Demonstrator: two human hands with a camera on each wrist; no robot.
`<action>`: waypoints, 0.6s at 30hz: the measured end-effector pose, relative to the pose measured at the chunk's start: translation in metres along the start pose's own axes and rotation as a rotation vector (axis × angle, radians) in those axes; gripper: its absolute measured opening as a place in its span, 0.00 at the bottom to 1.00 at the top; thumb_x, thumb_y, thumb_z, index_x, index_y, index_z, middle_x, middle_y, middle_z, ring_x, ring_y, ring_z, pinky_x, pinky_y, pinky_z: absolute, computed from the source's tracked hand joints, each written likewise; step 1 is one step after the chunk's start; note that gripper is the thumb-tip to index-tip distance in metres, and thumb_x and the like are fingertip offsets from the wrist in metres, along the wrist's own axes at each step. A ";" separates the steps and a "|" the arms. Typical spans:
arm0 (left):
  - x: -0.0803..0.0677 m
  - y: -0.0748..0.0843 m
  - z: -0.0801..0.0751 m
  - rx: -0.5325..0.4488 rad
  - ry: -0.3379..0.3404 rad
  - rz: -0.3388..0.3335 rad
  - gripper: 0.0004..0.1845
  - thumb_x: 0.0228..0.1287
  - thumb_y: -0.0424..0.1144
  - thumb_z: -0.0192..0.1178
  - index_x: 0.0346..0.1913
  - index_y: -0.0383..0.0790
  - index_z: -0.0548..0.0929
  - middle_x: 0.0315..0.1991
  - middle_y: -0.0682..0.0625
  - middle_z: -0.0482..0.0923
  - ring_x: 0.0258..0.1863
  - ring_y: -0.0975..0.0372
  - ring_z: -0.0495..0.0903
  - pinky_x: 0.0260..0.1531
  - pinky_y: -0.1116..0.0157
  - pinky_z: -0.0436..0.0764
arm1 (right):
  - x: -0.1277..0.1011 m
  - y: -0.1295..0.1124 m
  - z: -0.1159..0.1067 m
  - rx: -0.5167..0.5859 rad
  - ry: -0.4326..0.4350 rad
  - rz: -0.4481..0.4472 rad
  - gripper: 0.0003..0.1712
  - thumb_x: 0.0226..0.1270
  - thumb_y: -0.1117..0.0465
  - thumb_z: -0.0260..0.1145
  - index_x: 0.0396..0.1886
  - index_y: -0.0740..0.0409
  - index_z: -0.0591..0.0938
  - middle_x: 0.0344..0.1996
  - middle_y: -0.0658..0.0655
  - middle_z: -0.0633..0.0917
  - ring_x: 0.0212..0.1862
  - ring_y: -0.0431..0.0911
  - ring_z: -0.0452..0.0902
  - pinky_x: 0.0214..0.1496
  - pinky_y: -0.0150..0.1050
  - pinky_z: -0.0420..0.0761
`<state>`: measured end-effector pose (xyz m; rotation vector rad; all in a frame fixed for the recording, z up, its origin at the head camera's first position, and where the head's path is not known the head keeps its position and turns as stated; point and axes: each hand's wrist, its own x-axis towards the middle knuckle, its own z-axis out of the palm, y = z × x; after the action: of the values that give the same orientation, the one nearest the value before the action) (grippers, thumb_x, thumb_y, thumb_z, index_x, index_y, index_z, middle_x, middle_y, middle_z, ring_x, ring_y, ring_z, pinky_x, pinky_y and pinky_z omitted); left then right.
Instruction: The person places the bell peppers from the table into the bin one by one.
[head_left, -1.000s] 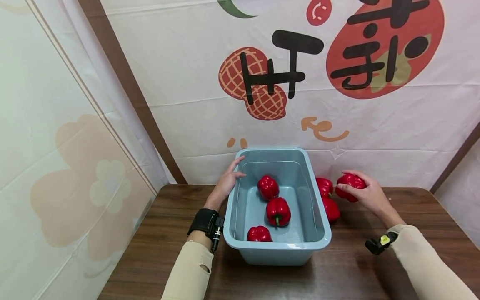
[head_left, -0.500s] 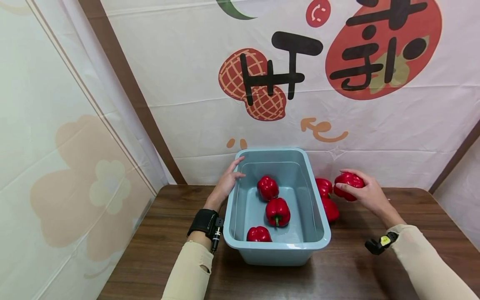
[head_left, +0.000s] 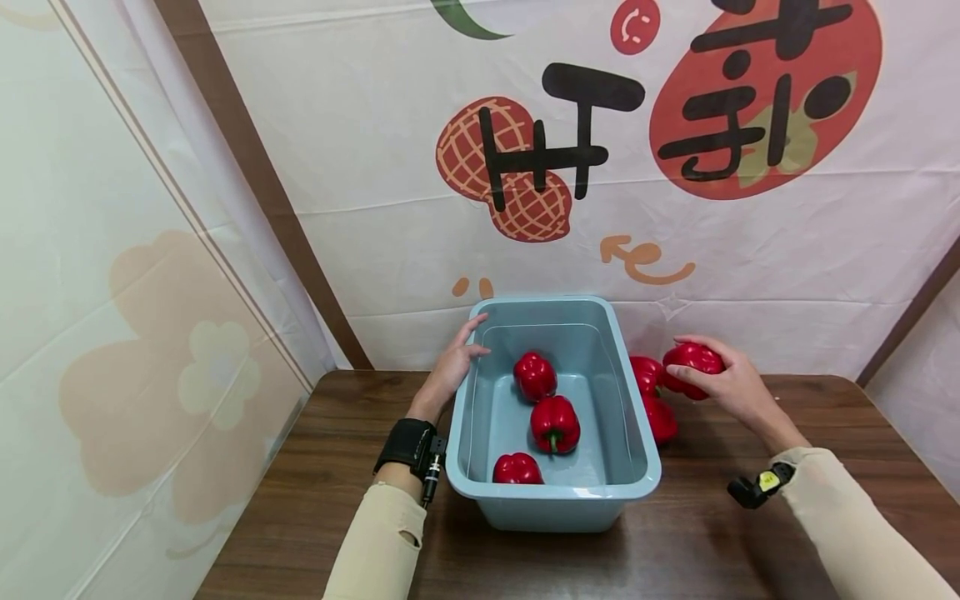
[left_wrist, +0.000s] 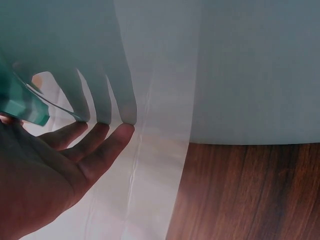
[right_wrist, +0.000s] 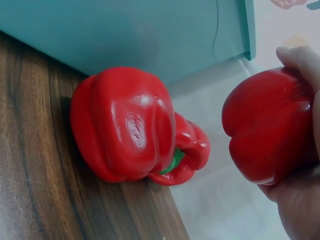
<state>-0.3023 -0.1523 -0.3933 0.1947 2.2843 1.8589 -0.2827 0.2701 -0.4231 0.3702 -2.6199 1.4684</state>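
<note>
A light blue plastic tub [head_left: 553, 496] stands on the wooden table and holds three red bell peppers [head_left: 555, 422]. My left hand [head_left: 454, 364] lies flat with straight fingers [left_wrist: 107, 147] against the tub's left wall [left_wrist: 60, 50]. My right hand [head_left: 731, 385] grips a red bell pepper [head_left: 692, 360] [right_wrist: 267, 130] lifted off the table, right of the tub. Two more red peppers [head_left: 649, 375] [right_wrist: 125, 125] lie on the table beside the tub's right wall, one behind the other.
The dark wooden table [head_left: 720, 533] is backed by a white printed cloth wall [head_left: 675, 250] close behind the tub. A pale panel [head_left: 112, 333] closes off the left side. Bare tabletop lies in front of and to the right of the tub.
My right hand has carried the held pepper slightly up and to the left, toward the tub. The left hand and the tub have not moved.
</note>
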 end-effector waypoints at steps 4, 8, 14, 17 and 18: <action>0.003 -0.005 0.000 0.000 0.012 0.013 0.33 0.71 0.39 0.45 0.77 0.59 0.57 0.79 0.50 0.44 0.69 0.44 0.59 0.58 0.43 0.69 | 0.001 -0.001 0.001 0.001 -0.001 -0.014 0.36 0.63 0.50 0.71 0.69 0.53 0.71 0.62 0.65 0.73 0.59 0.61 0.67 0.40 0.38 0.82; 0.002 -0.005 -0.001 0.011 0.002 0.009 0.33 0.72 0.39 0.45 0.77 0.60 0.56 0.79 0.50 0.44 0.68 0.44 0.60 0.54 0.48 0.71 | 0.001 -0.004 0.002 0.004 -0.006 -0.020 0.35 0.63 0.50 0.71 0.68 0.53 0.71 0.62 0.65 0.73 0.59 0.61 0.67 0.40 0.37 0.82; 0.002 -0.005 -0.002 0.018 -0.002 0.001 0.33 0.72 0.40 0.44 0.78 0.59 0.54 0.80 0.50 0.42 0.69 0.43 0.59 0.54 0.49 0.71 | 0.002 -0.007 0.003 0.005 -0.008 -0.030 0.36 0.63 0.50 0.71 0.69 0.53 0.71 0.62 0.64 0.73 0.59 0.60 0.67 0.40 0.35 0.82; 0.003 -0.005 -0.002 0.021 0.003 0.000 0.33 0.72 0.40 0.45 0.77 0.60 0.55 0.80 0.50 0.43 0.68 0.44 0.60 0.54 0.49 0.71 | 0.002 -0.008 0.003 0.005 -0.009 -0.033 0.36 0.63 0.50 0.71 0.69 0.53 0.71 0.62 0.64 0.73 0.59 0.61 0.67 0.40 0.35 0.82; 0.003 -0.005 -0.002 0.024 0.005 0.001 0.33 0.71 0.40 0.45 0.77 0.60 0.55 0.79 0.50 0.43 0.68 0.43 0.60 0.53 0.49 0.72 | 0.002 -0.009 0.003 0.005 -0.008 -0.034 0.36 0.63 0.50 0.71 0.69 0.53 0.71 0.62 0.64 0.73 0.59 0.61 0.67 0.40 0.35 0.82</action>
<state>-0.3055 -0.1541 -0.3978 0.1948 2.3104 1.8352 -0.2825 0.2625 -0.4166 0.4200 -2.6034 1.4671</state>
